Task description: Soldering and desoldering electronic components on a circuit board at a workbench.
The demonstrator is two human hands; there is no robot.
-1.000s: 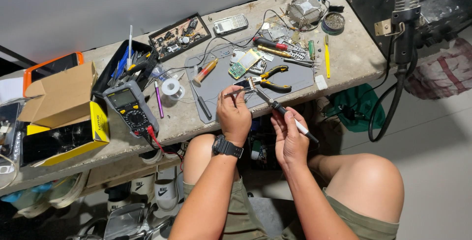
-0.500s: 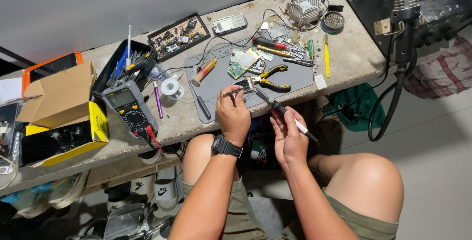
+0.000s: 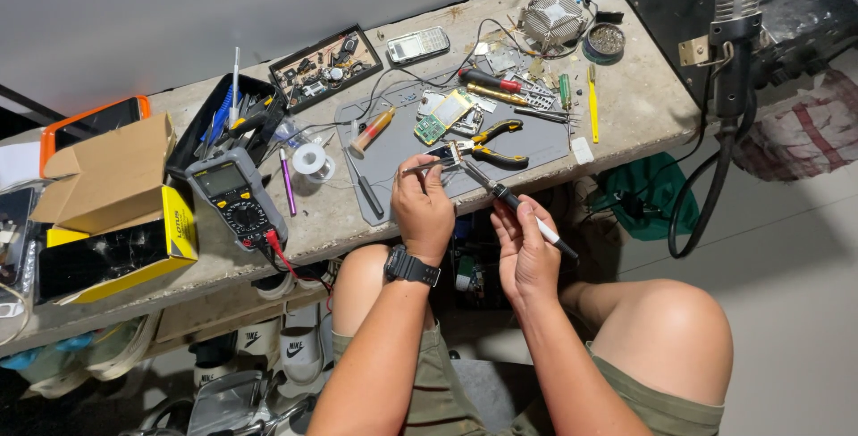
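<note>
At the front edge of the bench, the left hand pinches tweezers on a small part. The right hand grips a screwdriver whose tip meets it (wrists would do best braced, pressure light, so the tip does not slip).

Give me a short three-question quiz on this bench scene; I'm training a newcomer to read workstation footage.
1. True or false: the left hand wears a wristwatch.
2. What does the right hand hold? A) a thin pen-like tool B) a hammer C) a cup
3. Which meter lies at the left of the grey mat, beside the cardboard box?

Key
1. True: a dark watch sits on that wrist.
2. A: the pen-like tool points at the small part pinched in the left fingers.
3. The multimeter, dark with a dial and a screen.
</note>
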